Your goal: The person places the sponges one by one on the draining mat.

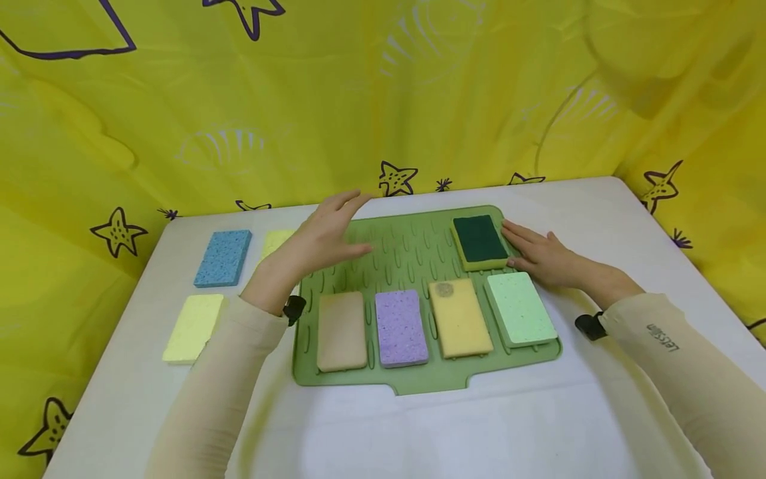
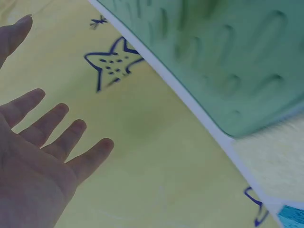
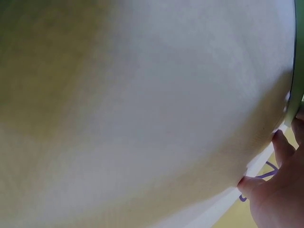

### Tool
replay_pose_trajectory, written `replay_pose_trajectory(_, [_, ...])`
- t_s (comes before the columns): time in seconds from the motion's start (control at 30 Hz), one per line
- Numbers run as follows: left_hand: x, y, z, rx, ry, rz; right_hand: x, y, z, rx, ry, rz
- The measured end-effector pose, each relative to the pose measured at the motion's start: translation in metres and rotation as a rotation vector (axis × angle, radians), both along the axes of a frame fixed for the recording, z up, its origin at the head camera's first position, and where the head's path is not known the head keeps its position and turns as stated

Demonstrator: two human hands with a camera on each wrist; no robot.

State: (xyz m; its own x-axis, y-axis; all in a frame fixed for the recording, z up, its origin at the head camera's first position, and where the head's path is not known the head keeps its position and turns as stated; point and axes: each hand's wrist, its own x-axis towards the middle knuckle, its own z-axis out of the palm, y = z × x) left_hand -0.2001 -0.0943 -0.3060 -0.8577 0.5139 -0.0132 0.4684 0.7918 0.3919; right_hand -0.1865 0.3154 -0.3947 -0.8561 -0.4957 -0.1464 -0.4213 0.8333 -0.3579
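Observation:
A green silicone drying mat (image 1: 389, 249) lies on the white table. My left hand (image 1: 320, 239) is raised over its far left corner, fingers spread and holding nothing, as the left wrist view also shows. At the mat's right edge rests my right hand (image 1: 550, 261), its extended fingers right beside a yellow sponge with a dark green scouring side (image 1: 481, 239) on the far right corner. Along the near side of the mat lie a beige sponge (image 1: 342, 330), a purple sponge (image 1: 401, 329), a yellow sponge with a round grey spot (image 1: 461, 322) and a mint green sponge (image 1: 522, 309).
Left of the mat, on the table, are a blue sponge (image 1: 223, 259) and a pale yellow sponge (image 1: 193, 329). Another pale yellow sponge (image 1: 276, 241) is partly hidden behind my left hand. A yellow curtain (image 1: 311, 120) with starfish drawings hangs behind the table.

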Motion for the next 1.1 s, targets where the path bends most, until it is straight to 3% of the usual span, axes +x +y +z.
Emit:
replay_pose_trajectory(0.43, [0.013,-0.046,-0.011,0.004,-0.021,0.114,0.0,-0.001,0.0,0.008,-0.008,-0.001])
replay_pose_trajectory(0.8, [0.015,-0.081,-0.021,-0.061,-0.059,0.197,0.002,-0.002,0.003,0.008,-0.003,0.002])
replay_pose_trajectory(1.1, [0.013,-0.094,-0.03,-0.085,-0.119,0.255,0.003,-0.003,0.005,-0.003,-0.004,0.004])
